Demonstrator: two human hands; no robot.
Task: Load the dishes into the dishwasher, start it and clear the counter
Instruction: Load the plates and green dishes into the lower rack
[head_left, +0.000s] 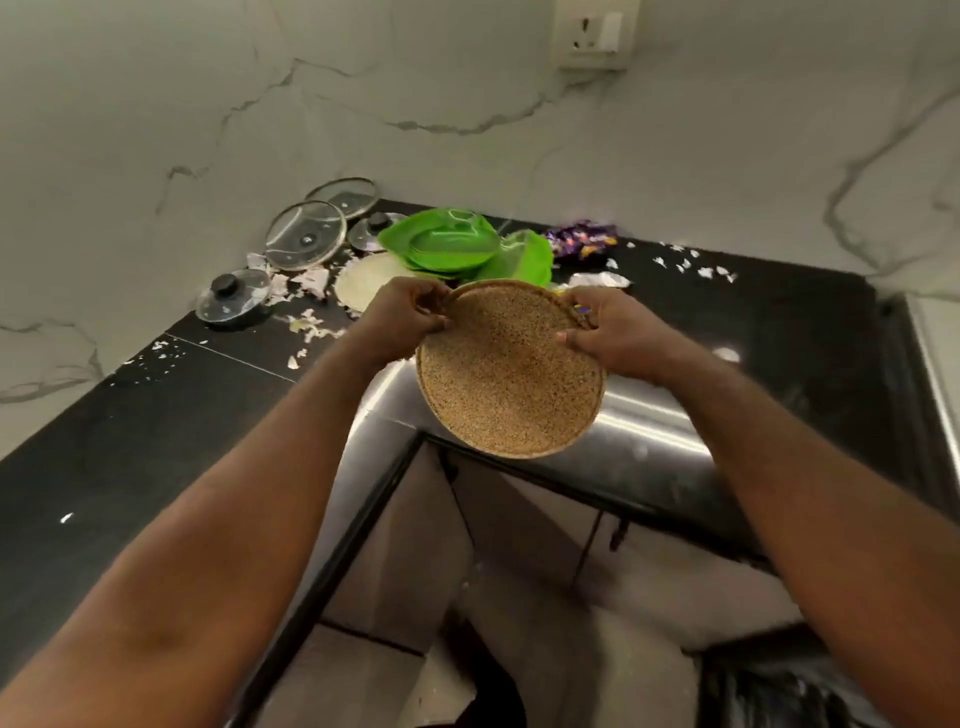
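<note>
Marble walls meet at a corner behind a black tabletop (130, 441) strewn with pale scraps. Both hands are clamped on one speckled brown plate (506, 384), held in the air. The left hand (405, 317) pinches its far-left rim and the right hand (608, 332) its far-right rim, so neither is nearer. Being round, the plate has no long axis. It tilts with its face toward the wearer, far rim high between the hands, near rim hanging below them over a steel surface (649, 415), perhaps the dishwasher's top. Beyond the hands lie stacked green plates (447, 244), and beyond the left hand, glass lids (305, 235). No rack shows, so the plate likely has to travel down and toward the body, edge first.
</note>
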